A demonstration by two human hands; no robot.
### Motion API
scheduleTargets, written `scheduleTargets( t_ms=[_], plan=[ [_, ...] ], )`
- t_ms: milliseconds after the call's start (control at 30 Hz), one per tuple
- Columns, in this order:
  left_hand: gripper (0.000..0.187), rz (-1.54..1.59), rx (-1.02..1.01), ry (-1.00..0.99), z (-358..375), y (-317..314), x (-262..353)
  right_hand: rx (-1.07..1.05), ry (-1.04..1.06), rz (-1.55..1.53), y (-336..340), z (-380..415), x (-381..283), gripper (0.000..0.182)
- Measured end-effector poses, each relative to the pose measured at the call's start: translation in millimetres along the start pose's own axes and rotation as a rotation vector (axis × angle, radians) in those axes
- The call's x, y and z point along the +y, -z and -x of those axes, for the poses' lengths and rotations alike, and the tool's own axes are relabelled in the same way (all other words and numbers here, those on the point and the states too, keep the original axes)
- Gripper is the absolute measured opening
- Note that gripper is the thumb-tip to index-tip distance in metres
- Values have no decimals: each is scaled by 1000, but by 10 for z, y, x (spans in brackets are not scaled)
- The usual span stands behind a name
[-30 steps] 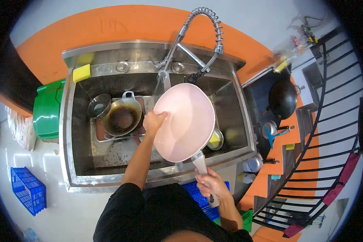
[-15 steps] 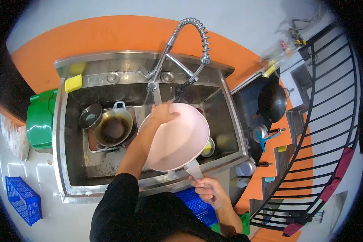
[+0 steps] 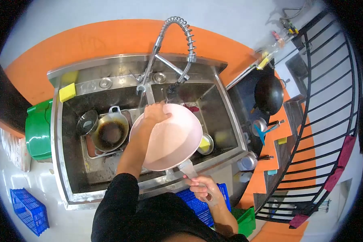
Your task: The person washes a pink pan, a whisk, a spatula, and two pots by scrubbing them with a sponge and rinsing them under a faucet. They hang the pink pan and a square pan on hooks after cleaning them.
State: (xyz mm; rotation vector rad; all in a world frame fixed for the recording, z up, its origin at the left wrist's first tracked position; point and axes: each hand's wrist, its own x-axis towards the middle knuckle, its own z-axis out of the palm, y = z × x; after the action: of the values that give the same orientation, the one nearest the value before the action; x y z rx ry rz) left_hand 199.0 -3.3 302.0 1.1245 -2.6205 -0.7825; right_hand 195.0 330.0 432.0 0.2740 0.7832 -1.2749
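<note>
A pale pink frying pan is tilted over the sink's divider, its inside facing me. My right hand is wrapped round its pale handle near the sink's front edge. My left hand lies over the pan's far rim, thumb on the inner surface and fingers partly hidden beyond the rim. Just behind that hand is the spout of the spring faucet. In the left basin a stained wok and a dark small pan rest on a tray. A metal bowl with a yellow sponge sits in the right basin.
Another yellow sponge lies on the sink's back-left corner. To the right are a black wok, small saucepans and a black railing. Blue baskets and a green bin stand around the sink.
The view has shifted slightly, so the sink and faucet appear a little further left. Both hands keep their places on the pan, which appears slightly further left in view.
</note>
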Motion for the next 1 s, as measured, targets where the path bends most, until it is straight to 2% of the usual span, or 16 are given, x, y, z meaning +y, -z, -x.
scheduleTargets(
  t_ms=[400,500,567,700,767,900,967,1000],
  plan=[
    [58,24,32,15,6,109,-83,-20,-24,57,40,-132,66,25],
    [53,8,16,-5,-19,134,-119,-38,-37,54,66,-162,54,25],
    [47,110,-28,-85,-75,62,-263,-25,-25,-41,103,-160,84,30],
    [47,182,0,-180,-137,-43,-626,-67,-44,-141,240,-175,54,30],
    [45,352,64,-359,-47,-58,-837,-85,-52,-47,260,-181,48,25],
    [40,387,79,-337,391,-248,-1334,-36,0,-19,283,-196,127,25],
    [31,462,57,-16,645,-229,-1366,-2,35,19,240,-217,163,25],
    [31,455,45,-6,701,-269,-1375,0,25,6,224,-226,191,25]
  ],
)
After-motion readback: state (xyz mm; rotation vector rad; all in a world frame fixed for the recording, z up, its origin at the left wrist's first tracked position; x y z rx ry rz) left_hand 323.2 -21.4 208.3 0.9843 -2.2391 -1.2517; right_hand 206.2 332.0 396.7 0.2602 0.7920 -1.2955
